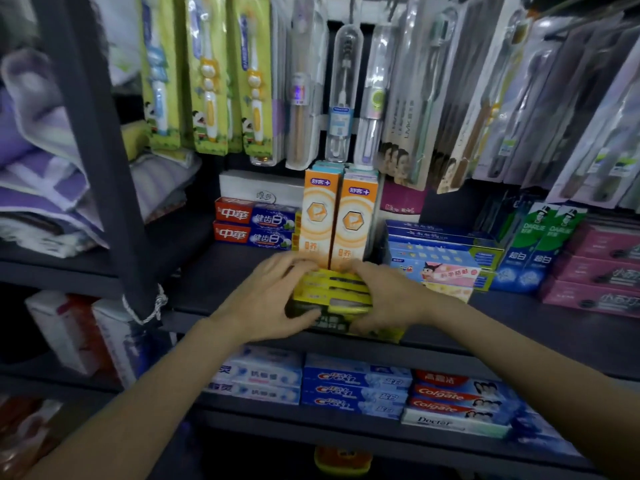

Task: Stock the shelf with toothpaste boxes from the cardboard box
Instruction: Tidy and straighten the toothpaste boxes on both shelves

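The single head view looks forward and down, close on the dark shelf (pixel 214 271).

I see yellow-and-green toothpaste boxes (pixel 332 299) stacked flat. They lie between my hands, on the dark shelf (pixel 214 271) edge.

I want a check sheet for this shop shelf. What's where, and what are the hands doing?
Surface: dark shelf, partly bare at left.
Job's things: stack of yellow toothpaste boxes lying at the shelf's front edge; cardboard box not seen.
Clutter: two upright orange boxes behind; red-and-blue boxes at left; Crest boxes below.
Grips: left hand and right hand hold the stack's ends.
Cables: nothing seen.
Surroundings: hanging toothbrushes above.
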The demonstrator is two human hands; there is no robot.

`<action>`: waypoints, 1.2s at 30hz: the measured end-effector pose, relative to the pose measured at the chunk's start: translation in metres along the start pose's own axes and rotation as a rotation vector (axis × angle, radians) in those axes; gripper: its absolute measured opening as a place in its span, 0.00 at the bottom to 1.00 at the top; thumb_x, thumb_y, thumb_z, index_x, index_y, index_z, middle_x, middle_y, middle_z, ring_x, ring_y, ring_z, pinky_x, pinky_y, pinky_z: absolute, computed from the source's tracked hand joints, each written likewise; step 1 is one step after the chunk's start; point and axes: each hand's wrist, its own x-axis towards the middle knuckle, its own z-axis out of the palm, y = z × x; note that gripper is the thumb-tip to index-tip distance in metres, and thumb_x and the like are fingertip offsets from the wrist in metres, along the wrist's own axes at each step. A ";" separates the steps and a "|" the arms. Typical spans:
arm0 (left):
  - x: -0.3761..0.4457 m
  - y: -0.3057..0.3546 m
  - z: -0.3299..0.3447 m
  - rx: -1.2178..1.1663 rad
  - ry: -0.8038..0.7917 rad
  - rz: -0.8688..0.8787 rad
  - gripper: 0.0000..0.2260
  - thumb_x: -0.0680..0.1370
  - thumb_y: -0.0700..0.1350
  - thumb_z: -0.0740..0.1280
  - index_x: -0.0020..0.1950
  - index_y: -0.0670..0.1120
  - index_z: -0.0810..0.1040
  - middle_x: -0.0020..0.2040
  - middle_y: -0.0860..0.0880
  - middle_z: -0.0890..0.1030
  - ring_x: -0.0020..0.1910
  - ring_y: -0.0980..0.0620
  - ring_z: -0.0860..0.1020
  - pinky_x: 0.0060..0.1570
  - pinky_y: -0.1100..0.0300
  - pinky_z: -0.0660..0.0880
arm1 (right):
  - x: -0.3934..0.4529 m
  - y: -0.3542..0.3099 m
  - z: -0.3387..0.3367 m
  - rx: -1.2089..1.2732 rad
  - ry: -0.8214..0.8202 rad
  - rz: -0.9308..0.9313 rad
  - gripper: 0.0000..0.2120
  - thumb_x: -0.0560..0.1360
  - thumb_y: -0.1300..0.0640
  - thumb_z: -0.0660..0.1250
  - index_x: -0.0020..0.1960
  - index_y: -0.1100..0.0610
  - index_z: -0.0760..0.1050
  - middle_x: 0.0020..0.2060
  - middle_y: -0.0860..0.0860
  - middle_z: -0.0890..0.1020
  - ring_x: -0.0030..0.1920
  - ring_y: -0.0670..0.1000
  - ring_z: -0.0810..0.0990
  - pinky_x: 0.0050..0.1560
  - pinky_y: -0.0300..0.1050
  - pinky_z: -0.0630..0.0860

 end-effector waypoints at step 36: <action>0.003 -0.023 0.020 0.137 0.273 -0.156 0.17 0.71 0.44 0.54 0.59 0.45 0.68 0.57 0.44 0.75 0.57 0.49 0.69 0.58 0.53 0.66 | 0.056 -0.048 0.010 -0.040 0.583 -0.211 0.14 0.73 0.64 0.59 0.57 0.63 0.75 0.55 0.59 0.76 0.55 0.59 0.76 0.55 0.52 0.75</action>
